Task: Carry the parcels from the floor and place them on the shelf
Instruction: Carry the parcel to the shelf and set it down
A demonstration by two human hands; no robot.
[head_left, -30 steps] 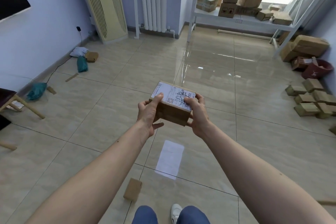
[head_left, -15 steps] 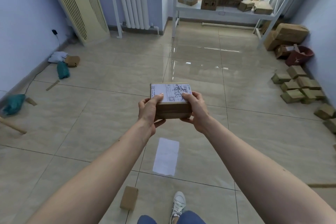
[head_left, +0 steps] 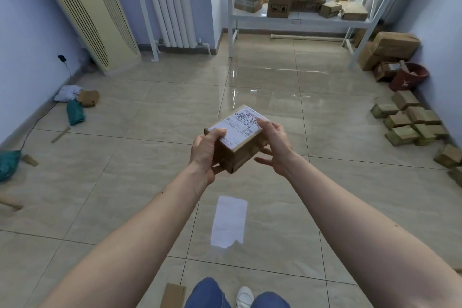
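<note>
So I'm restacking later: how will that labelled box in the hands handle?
The labelled box probably stays stiff: its edges look square. Likely light, since the left hand and right hand hold it away from the body. Flat faces shouldn't roll.

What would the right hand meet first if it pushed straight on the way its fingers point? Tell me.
The right hand points its fingers leftward, into the parcel it already touches. Straight on, it presses into that box's side first; past the box is the left hand. Depth is uncertain.
</note>
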